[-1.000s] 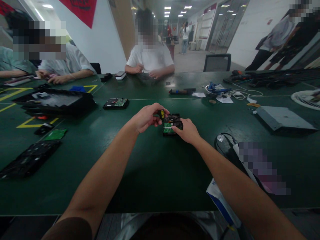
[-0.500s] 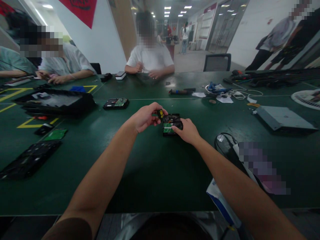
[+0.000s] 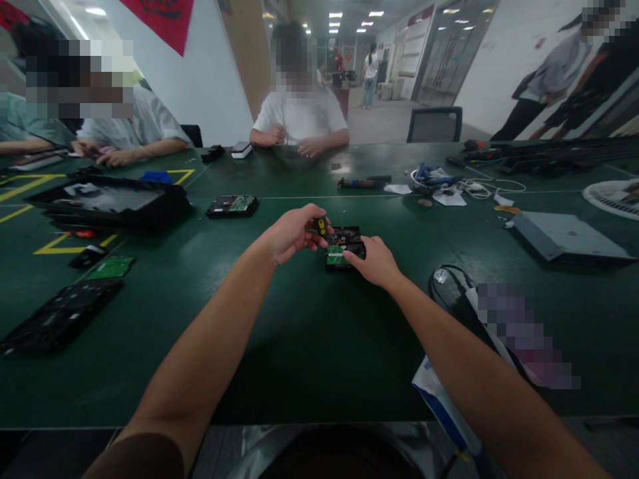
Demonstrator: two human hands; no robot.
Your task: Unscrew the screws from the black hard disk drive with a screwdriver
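A black hard drive (image 3: 345,245) with a green circuit board lies on the dark green table (image 3: 309,332), in the middle ahead of me. My left hand (image 3: 292,233) is closed round a small screwdriver (image 3: 322,227) with a black and yellow handle, its tip down at the drive's left side. My right hand (image 3: 375,261) rests on the drive's right front corner, fingers curled against it and gripping it.
A second hard drive (image 3: 232,205) lies further left. A black tray (image 3: 107,203), a green board (image 3: 110,268) and a black panel (image 3: 57,319) are at left. A grey metal box (image 3: 566,237), cables (image 3: 444,179) and a bag (image 3: 469,346) are at right. Several people sit across the table.
The hands stay on the drive; my left hand has turned the screwdriver slightly. Nothing else has moved.
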